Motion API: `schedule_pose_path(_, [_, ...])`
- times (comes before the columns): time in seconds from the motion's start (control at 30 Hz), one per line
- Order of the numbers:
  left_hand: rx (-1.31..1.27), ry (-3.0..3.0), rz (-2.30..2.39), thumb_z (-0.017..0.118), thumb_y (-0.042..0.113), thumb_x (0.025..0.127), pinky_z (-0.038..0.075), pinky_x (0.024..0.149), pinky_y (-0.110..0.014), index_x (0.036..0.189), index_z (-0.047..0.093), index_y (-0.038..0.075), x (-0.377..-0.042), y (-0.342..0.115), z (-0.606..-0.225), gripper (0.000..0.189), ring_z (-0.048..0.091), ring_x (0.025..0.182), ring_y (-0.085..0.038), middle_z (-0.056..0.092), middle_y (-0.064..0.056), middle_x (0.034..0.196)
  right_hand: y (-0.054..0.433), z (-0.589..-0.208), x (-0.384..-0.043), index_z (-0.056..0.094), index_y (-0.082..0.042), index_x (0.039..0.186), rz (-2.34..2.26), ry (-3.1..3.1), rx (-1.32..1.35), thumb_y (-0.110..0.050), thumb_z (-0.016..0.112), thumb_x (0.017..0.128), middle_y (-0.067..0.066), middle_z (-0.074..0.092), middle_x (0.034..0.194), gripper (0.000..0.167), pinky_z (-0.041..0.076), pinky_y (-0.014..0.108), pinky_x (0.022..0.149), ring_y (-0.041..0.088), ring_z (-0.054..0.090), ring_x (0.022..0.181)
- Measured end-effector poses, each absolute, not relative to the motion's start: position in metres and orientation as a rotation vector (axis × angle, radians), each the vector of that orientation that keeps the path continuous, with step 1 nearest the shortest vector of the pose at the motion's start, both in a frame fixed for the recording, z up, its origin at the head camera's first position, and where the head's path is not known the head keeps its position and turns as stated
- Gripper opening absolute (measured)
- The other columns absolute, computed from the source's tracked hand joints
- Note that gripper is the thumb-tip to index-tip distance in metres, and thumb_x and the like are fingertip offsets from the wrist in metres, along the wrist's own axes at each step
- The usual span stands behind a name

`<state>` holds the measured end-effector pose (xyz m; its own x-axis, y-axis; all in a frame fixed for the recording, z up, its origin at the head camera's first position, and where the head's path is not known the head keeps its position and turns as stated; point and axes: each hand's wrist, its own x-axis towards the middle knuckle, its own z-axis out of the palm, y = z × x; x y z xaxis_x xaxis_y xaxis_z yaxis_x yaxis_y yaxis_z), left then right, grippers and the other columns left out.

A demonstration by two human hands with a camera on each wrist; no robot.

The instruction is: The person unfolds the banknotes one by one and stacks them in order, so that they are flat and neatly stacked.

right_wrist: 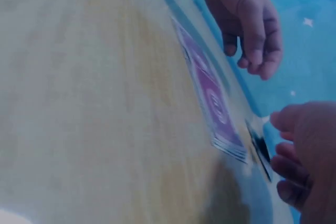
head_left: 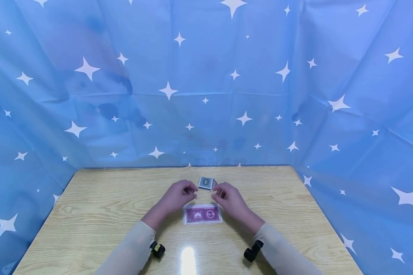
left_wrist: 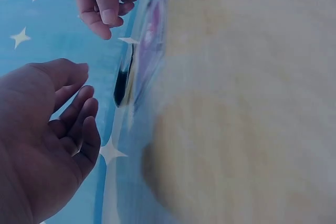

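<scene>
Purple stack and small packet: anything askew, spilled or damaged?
Only slight misalignment: the purple stack shows several layered edges at one end in the right wrist view, so it doesn't look squared up, and the small packet beyond it sits a little turned. No spill or damage shows.

Gap btwn fingers (head_left: 192, 186) (sq. item (head_left: 205, 182) beyond)

A pale wood-grain table (head_left: 117, 206) spreads beneath the left hand (head_left: 177, 196) and right hand (head_left: 230, 200). Beyond both, and out to either side, hangs a creased blue backdrop (head_left: 206, 57) with white stars (head_left: 87, 68). Nearer than the hands, glare (head_left: 188, 261) whitens the wood.
</scene>
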<state>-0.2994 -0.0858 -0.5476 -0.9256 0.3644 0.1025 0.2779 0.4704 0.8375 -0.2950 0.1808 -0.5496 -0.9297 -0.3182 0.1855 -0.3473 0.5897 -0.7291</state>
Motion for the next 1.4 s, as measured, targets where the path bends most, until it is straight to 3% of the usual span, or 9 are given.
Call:
schedule_pose_path(0.13, [0.459, 2.614, 1.552, 0.077, 0.010, 0.104, 0.060, 0.086, -0.038, 0.121, 0.076, 0.010, -0.315, -0.082, -0.547, 0.017, 0.066, 0.097, -0.017, 0.069, 0.000, 0.107, 0.177, -0.546, -0.308, 0.075, -0.002, 0.121, 1.360, -2.761, 0.479, -0.006, 0.081, 0.100, 0.001, 0.066, 0.098, 0.022, 0.054, 0.028, 0.070, 0.017, 0.062, 0.083])
schedule_pose_path(0.3, [0.444, 2.700, 1.493, 0.079, 0.013, 0.104, 0.059, 0.099, -0.044, 0.132, 0.073, 0.010, -0.335, -0.074, -0.549, 0.029, 0.067, 0.113, -0.023, 0.070, -0.006, 0.123, 0.172, -0.545, -0.324, 0.074, -0.003, 0.122, 1.337, -2.795, 0.406, -0.009, 0.081, 0.101, 0.005, 0.065, 0.102, 0.022, 0.055, 0.032, 0.074, 0.018, 0.061, 0.087])
schedule_pose_path(0.43, [0.484, 2.768, 1.374, 0.080, 0.016, 0.103, 0.054, 0.111, -0.049, 0.141, 0.070, 0.011, -0.347, -0.067, -0.552, 0.039, 0.064, 0.128, -0.028, 0.068, -0.009, 0.136, 0.168, -0.547, -0.338, 0.072, 0.000, 0.131, 1.217, -2.841, 0.415, -0.012, 0.082, 0.101, 0.009, 0.064, 0.107, 0.033, 0.058, 0.037, 0.080, 0.018, 0.062, 0.090])
schedule_pose_path(0.63, [0.554, 2.815, 1.227, 0.082, 0.018, 0.100, 0.050, 0.116, -0.051, 0.149, 0.066, 0.011, -0.356, -0.060, -0.552, 0.052, 0.062, 0.135, -0.032, 0.063, -0.011, 0.148, 0.162, -0.548, -0.352, 0.068, -0.001, 0.143, 1.107, -2.935, 0.407, -0.019, 0.084, 0.101, 0.011, 0.062, 0.116, 0.048, 0.060, 0.044, 0.088, 0.022, 0.064, 0.098])
schedule_pose_path(0.87, [0.586, 2.820, 1.064, 0.083, 0.025, 0.099, 0.039, 0.125, -0.059, 0.156, 0.061, 0.012, -0.357, -0.056, -0.549, 0.062, 0.049, 0.149, -0.039, 0.051, -0.016, 0.161, 0.161, -0.551, -0.359, 0.066, -0.002, 0.148, 1.028, -3.016, 0.440, -0.025, 0.086, 0.099, 0.008, 0.057, 0.118, 0.058, 0.059, 0.041, 0.092, 0.021, 0.062, 0.100])
schedule_pose_path(1.03, [0.581, 2.841, 0.918, 0.082, 0.033, 0.100, 0.039, 0.125, -0.054, 0.156, 0.062, 0.015, -0.361, -0.055, -0.557, 0.063, 0.047, 0.150, -0.036, 0.049, -0.013, 0.162, 0.161, -0.554, -0.359, 0.070, -0.003, 0.144, 0.992, -3.039, 0.473, -0.024, 0.086, 0.099, 0.006, 0.055, 0.115, 0.053, 0.058, 0.038, 0.089, 0.018, 0.060, 0.097])
schedule_pose_path(1.4, [0.602, 2.860, 0.954, 0.085, 0.028, 0.097, 0.043, 0.122, -0.055, 0.148, 0.067, 0.013, -0.357, -0.053, -0.553, 0.056, 0.049, 0.146, -0.036, 0.053, -0.013, 0.156, 0.161, -0.554, -0.361, 0.073, -0.003, 0.135, 1.056, -2.990, 0.506, -0.014, 0.089, 0.095, 0.007, 0.056, 0.113, 0.044, 0.058, 0.041, 0.090, 0.020, 0.060, 0.097])
